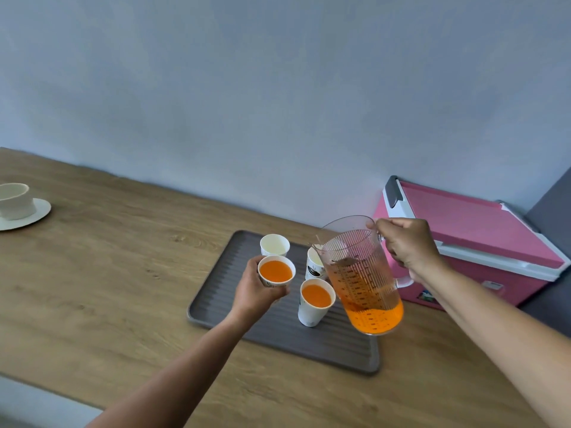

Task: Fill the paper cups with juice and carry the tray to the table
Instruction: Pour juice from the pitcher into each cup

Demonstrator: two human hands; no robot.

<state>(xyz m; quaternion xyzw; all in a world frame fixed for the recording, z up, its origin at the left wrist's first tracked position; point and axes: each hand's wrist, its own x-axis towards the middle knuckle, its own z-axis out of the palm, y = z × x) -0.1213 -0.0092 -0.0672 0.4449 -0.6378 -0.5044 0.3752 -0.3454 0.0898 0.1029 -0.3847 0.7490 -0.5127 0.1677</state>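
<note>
A grey ribbed tray [278, 344] lies on the wooden counter. My left hand [256, 288] holds a paper cup full of orange juice [276, 271] above the tray's left part. A second full cup [315, 301] stands on the tray. An empty cup [274, 244] stands at the tray's far edge. Another cup [313, 262], with no juice visible in it, stands partly hidden behind the pitcher. My right hand [404, 244] grips the handle of a clear plastic pitcher [361, 273], held roughly upright over the tray's right side with orange juice in its bottom.
A pink cooler box [482, 239] with a white rim sits at the right against the wall. A white cup on a saucer [15, 205] stands at the counter's far left. The counter's front edge runs along the lower left.
</note>
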